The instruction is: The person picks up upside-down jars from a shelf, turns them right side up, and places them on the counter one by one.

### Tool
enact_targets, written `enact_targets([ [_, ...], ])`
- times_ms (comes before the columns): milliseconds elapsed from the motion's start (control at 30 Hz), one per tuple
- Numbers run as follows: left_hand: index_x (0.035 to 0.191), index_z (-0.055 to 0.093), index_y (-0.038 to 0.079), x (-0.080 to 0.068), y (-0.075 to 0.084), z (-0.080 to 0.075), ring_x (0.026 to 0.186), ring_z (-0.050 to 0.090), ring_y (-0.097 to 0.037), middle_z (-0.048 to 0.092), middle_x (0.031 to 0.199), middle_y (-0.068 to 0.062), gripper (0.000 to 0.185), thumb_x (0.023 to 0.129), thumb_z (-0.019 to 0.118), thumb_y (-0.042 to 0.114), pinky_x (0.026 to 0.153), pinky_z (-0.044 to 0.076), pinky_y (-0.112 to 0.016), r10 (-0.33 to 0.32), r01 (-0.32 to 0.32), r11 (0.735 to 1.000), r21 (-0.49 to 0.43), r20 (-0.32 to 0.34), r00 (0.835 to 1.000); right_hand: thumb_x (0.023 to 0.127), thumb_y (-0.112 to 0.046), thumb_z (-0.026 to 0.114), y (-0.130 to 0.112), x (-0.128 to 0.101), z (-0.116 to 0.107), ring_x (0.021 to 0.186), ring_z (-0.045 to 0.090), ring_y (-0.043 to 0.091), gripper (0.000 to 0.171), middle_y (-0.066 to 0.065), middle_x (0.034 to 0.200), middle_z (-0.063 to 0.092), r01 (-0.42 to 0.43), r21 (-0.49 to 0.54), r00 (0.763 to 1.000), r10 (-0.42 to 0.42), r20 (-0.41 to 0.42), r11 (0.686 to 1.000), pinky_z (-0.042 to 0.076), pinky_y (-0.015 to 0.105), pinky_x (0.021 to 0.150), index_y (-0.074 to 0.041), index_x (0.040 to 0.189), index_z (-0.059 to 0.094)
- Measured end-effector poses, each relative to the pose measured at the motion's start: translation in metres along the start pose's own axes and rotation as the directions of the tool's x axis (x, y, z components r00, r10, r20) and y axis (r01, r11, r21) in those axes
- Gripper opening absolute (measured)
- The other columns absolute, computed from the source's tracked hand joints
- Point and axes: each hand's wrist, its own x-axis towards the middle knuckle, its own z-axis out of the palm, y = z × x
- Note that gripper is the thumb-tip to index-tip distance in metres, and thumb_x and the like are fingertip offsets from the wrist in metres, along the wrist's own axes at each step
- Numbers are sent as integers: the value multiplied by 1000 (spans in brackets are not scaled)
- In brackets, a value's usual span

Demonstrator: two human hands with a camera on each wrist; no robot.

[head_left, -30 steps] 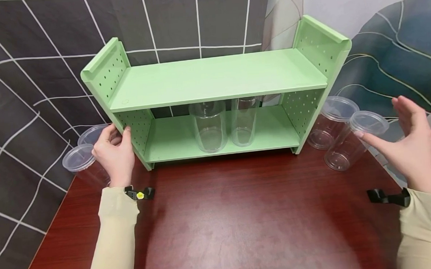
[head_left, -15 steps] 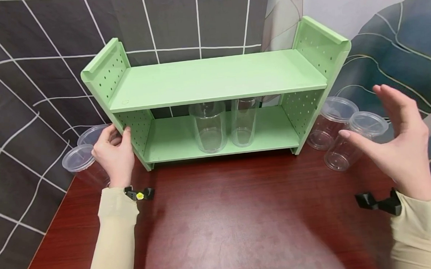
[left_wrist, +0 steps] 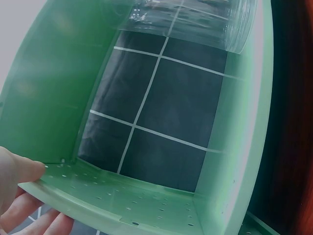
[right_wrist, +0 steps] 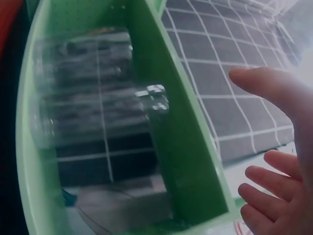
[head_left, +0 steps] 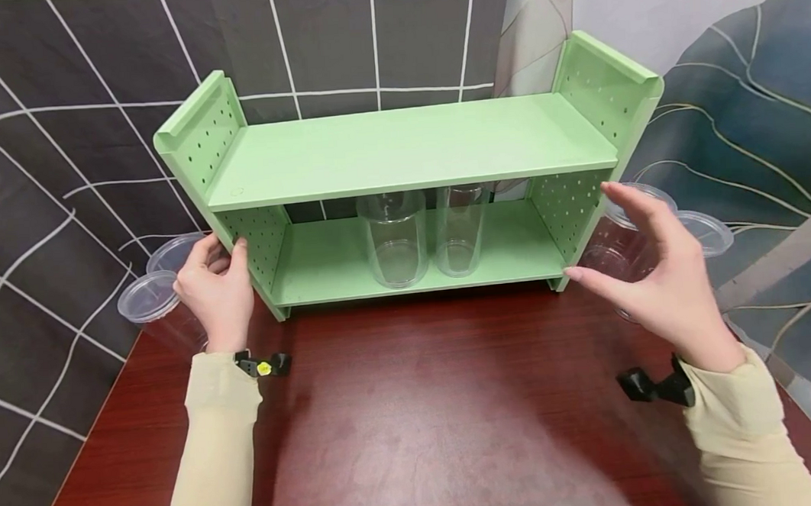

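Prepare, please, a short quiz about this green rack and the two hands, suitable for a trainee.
1. Multiple choice: how many clear containers stand on the lower shelf of the green rack? A) one B) two C) four
2. True or false: the right hand grips a container.
3. Fill in: the left hand pinches the edge of the rack's ____.

Key: 1. B; 2. false, it holds nothing; 3. left side panel.
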Motion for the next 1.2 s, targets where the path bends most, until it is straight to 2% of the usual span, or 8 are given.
enact_targets([
  [67,111,78,5,0,0,0,70,61,11,77,99,-6,25,90,79,18,69,52,-11,-1,1,1000,0,0,1000,56,22,87,-1,1,7,133,50,14,102,16,145,53,13,4,1000,-13,23,1000,40,16,104,-4,148,51],
  [333,111,78,4,-1,-1,0,71,61,13,76,101,-11,26,91,77,19,70,53,-11,8,-8,1000,6,5,1000,60,15,90,-7,1,31,136,47,18,97,15,145,55,83,19,992,-84,98,996,35,25,112,-2,146,51],
  [433,111,77,4,0,-2,1,71,61,13,76,101,-11,26,90,77,19,70,53,-11,12,-12,1000,15,6,1000,61,13,91,-4,0,43,136,47,20,95,13,145,55,80,52,988,-86,131,995,35,27,112,0,146,51],
  [633,112,77,4,1,-2,1,71,61,13,76,102,-11,27,90,77,20,70,53,-11,3,-3,1000,20,3,1000,71,-11,95,28,-11,74,138,44,15,91,-4,149,52,-33,39,974,24,224,999,34,30,114,-15,150,50],
  [767,112,78,4,1,-3,1,71,61,13,76,102,-11,26,90,77,20,70,53,-11,4,-4,1000,22,4,1000,76,-26,93,47,-17,94,139,44,17,87,-5,150,50,-96,36,961,83,263,995,34,39,115,-20,151,49],
  [867,112,78,5,1,-3,1,71,60,14,76,102,-10,26,91,77,20,70,53,-11,2,-2,1000,27,6,1000,77,-30,92,56,-20,106,139,44,20,87,0,150,51,-140,57,953,119,280,989,34,44,115,-15,151,48],
  [1000,112,78,5,1,-2,1,71,60,13,77,102,-9,26,91,77,20,70,53,-11,-4,4,1000,24,5,1000,78,-32,91,66,-23,120,139,45,23,89,6,151,50,-201,66,941,174,290,977,35,44,114,-9,151,46],
  [1200,111,78,6,0,1,-1,70,61,11,77,100,-5,25,90,79,19,70,53,-11,-9,9,1000,11,3,1000,78,-32,90,78,-20,137,139,43,27,95,12,152,46,-270,79,938,243,246,960,36,44,114,-4,153,39],
])
